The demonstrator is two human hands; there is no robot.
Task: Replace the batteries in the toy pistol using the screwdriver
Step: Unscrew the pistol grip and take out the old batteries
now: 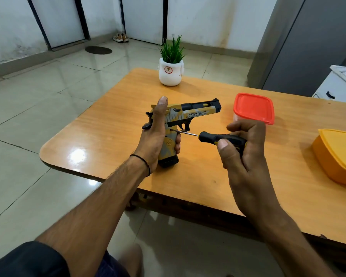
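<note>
Yellow-and-grey grip panels of the toy pistol [185,114] are clasped by the left hand [154,134], its butt stood on the wooden counter [112,134]. The black-handled screwdriver [218,137] is gripped by the right hand [246,154], its tip set against the grip just below the trigger guard.

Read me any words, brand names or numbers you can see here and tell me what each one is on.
"DESERT EAGLE": on the slide of the toy pistol.
Smaller line beneath it, roughly "SOUND-LIGHT ELECTRIC TOY GUN": same slide, too small to be sure.
Round sticker on the white plant pot: too blurred to read.
Round emblem on the pistol's handle: no readable text.
</note>
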